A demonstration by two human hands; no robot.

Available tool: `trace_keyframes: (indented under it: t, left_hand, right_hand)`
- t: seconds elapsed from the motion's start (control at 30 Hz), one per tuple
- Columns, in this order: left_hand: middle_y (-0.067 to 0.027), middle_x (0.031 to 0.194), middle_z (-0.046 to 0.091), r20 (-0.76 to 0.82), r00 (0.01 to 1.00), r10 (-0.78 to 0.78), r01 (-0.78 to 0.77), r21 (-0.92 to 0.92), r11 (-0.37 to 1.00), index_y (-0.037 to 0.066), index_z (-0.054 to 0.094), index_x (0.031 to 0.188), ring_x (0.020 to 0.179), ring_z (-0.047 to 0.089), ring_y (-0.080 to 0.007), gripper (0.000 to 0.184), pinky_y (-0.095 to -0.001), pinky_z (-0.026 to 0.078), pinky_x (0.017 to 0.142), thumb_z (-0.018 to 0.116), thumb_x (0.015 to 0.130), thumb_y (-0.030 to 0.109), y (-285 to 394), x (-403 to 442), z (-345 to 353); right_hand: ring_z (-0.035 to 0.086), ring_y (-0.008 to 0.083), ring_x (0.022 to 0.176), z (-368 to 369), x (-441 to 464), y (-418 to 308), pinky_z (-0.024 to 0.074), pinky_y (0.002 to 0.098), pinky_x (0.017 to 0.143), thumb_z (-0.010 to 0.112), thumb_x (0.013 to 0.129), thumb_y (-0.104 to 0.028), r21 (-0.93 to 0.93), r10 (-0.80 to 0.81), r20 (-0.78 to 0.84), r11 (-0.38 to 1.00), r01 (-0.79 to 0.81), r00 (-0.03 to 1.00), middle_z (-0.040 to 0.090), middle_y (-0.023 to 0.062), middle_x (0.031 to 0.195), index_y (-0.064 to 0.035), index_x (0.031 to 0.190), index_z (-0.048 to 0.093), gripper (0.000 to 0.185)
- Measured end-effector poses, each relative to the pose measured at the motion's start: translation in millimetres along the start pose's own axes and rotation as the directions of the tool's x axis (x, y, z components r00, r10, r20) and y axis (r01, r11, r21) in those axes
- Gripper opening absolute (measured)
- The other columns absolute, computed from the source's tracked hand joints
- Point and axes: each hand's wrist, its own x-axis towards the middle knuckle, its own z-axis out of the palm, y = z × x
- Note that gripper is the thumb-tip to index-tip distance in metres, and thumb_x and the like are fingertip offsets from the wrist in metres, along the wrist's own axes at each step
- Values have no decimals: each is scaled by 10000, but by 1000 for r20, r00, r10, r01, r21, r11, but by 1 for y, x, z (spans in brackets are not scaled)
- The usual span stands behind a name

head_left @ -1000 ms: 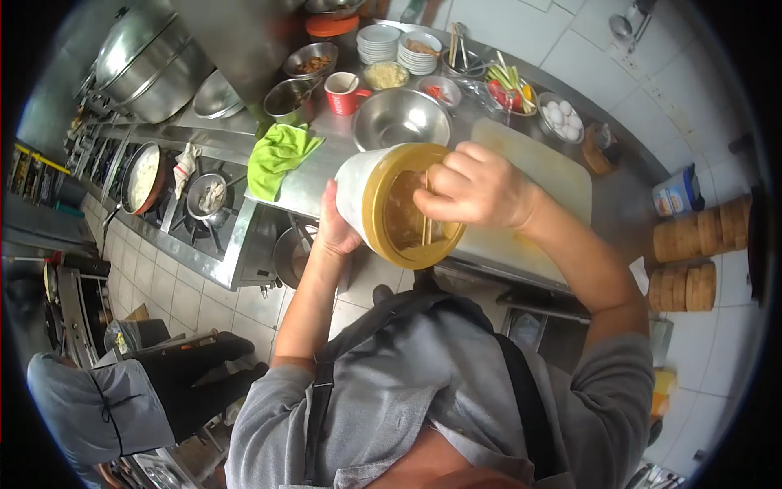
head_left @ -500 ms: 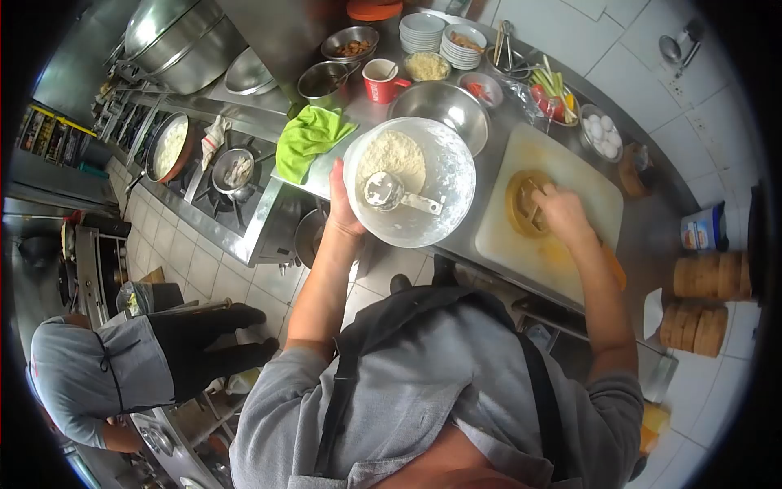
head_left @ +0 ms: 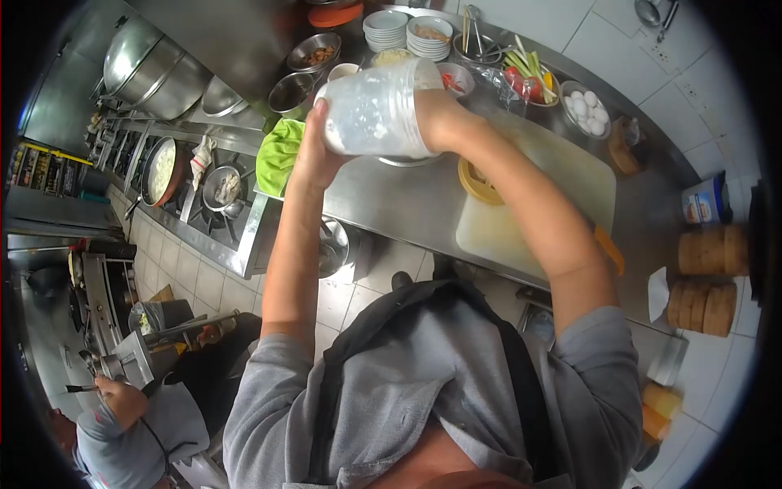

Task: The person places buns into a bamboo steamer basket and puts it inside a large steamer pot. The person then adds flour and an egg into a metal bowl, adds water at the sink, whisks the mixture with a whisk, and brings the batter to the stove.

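Observation:
My left hand (head_left: 316, 147) grips the base of a translucent plastic tub (head_left: 366, 118), now tipped on its side with its mouth to the right. White flour shows through its wall. My right hand (head_left: 438, 118) reaches into the mouth of the tub; its fingers are hidden, so what they hold does not show. Below the tub, a metal mixing bowl (head_left: 407, 161) is almost fully covered. A round yellow dish or lid (head_left: 479, 187) lies on the white cutting board (head_left: 521, 232), partly behind my right forearm.
A green cloth (head_left: 279, 159) lies left of the tub. Behind stand stacked white dishes (head_left: 385, 31), a bowl of vegetables (head_left: 529, 77) and a bowl of eggs (head_left: 586, 110). Pans (head_left: 163, 169) sit on the stove. A co-worker (head_left: 147, 432) bends at lower left.
The tub has risen and tipped from upright onto its side. My right hand has left the yellow dish and gone into the tub's mouth. The co-worker has turned and holds a brush-like tool.

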Motion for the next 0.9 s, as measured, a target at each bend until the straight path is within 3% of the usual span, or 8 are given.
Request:
trace_keyframes:
  t: [0.07, 0.27, 0.47, 0.53, 0.67, 0.73, 0.77, 0.9]
  left_hand:
    - [-88, 1390, 537, -45, 999, 3, -3, 5, 1000, 153, 400, 1462, 1246, 556, -284, 786, -589, 449, 1000, 490, 888, 682, 2, 7, 1]
    - [-108, 1358, 553, -56, 998, 14, -6, 155, 988, 117, 416, 1444, 1225, 568, -265, 733, -545, 465, 993, 493, 917, 621, 4, 21, -12]
    - [-121, 1279, 584, -91, 995, 26, 9, 360, 933, 43, 477, 1388, 1156, 576, -236, 743, -419, 451, 988, 546, 899, 598, 1, 42, -20]
    - [-123, 1257, 595, -61, 998, 32, -4, 420, 907, 10, 494, 1371, 1143, 570, -228, 750, -369, 436, 985, 582, 887, 576, 1, 45, -19]
    - [-160, 1270, 601, -35, 985, 168, -119, 564, 817, -47, 493, 1358, 1146, 587, -252, 864, -352, 432, 993, 671, 799, 586, -11, 65, -22]
    - [-174, 1302, 575, -59, 974, 217, -112, 707, 698, -46, 457, 1406, 1180, 559, -250, 873, -349, 400, 1030, 669, 827, 573, -10, 70, -15]
    - [-248, 1345, 557, -176, 960, 218, -18, 738, 674, -46, 457, 1398, 1259, 543, -327, 1031, -369, 436, 1020, 722, 676, 641, -12, 68, -11]
    - [-276, 1388, 504, -125, 982, 138, 26, 826, 563, 28, 434, 1449, 1257, 541, -357, 1055, -397, 436, 1035, 716, 650, 656, 5, 58, 12]
  right_hand:
    - [676, 355, 887, -13, -4, 1, 518, 454, 791, 642, 793, -195, -104, 151, 39, 984, -147, 988, 696, 208, 920, -43, 973, 700, 243]
    - [665, 364, 889, 1, -14, 42, 521, 481, 775, 608, 837, -211, -76, -37, -185, 997, 23, 982, 687, 153, 941, -47, 904, 667, 186]
    - [659, 372, 942, 23, -13, 55, 514, 478, 819, 551, 914, -219, 160, 236, -218, 966, -203, 947, 704, 164, 985, -41, 1026, 678, 246]
    - [671, 376, 933, 39, -13, 72, 512, 457, 811, 512, 928, -185, 441, 379, -121, 848, -292, 918, 702, 194, 981, 8, 1062, 663, 279]
    - [679, 367, 887, 64, -12, 97, 504, 437, 792, 494, 925, -157, 544, 469, -51, 753, -369, 881, 702, 208, 936, 21, 1042, 661, 271]
    - [672, 363, 853, 71, -16, 105, 500, 425, 789, 506, 910, -159, 653, 595, 186, 520, -550, 782, 696, 224, 904, 18, 998, 667, 255]
    - [672, 363, 853, 74, -19, 109, 500, 425, 789, 506, 910, -159, 652, 594, 185, 521, -550, 783, 696, 224, 904, 18, 998, 667, 255]
    - [668, 357, 843, 76, -23, 113, 501, 415, 785, 515, 895, -173, 610, 621, 167, 546, -575, 766, 695, 222, 894, 2, 948, 674, 242]
